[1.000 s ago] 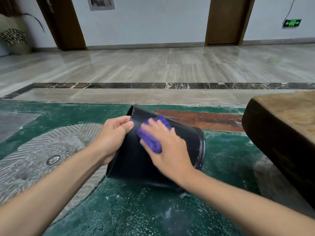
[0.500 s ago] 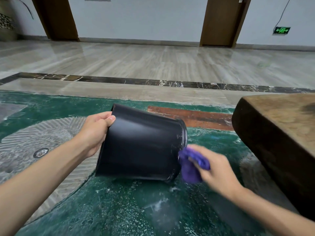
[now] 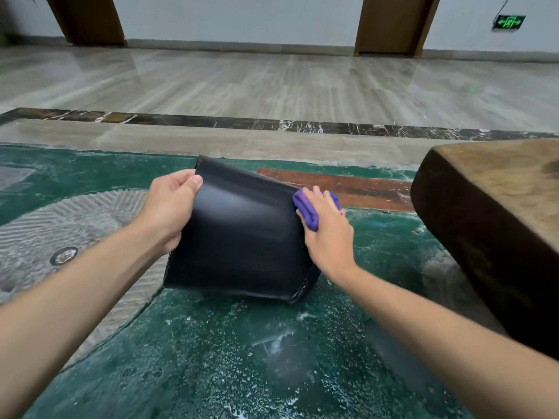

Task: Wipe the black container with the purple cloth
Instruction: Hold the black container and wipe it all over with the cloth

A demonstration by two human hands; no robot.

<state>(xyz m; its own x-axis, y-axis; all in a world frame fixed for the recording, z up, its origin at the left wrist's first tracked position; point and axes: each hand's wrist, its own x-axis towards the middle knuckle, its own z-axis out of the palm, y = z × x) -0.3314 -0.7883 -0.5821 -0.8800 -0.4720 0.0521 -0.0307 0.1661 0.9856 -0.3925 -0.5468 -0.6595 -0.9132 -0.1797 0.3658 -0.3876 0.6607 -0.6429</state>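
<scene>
Head view, looking down on a black container (image 3: 242,234) tipped over on its side on the green floor (image 3: 211,358), its lower edge touching the wet, speckled surface. Left hand (image 3: 169,207) grips the narrower end, fingers curled round the edge, thumb laid flat on the outer wall, holding the thing steady. Right hand (image 3: 328,234) is at the wider end, fingers fairly straight, pressing the purple cloth (image 3: 307,211) against the rim and the shoulder of the container; the cloth is bunched up under the palm and peeks out on both sides of the fingers. A heavy wooden block (image 3: 490,225) sits just off to the right, apart from the action, and pale tiled floor (image 3: 272,86) runs to the far wall and its two brown doors (image 3: 393,22).

So where are we? By my reckoning, mid-wipe. The upturned side wall shows a clean sheen, with no smears I can make out. The rim is getting attention right now. Still to do, I'd judge: the underside resting on the floor, the far side and the inside, none of which can be seen from here. Water droplets on the floor suggest the underside may need another pass.
</scene>
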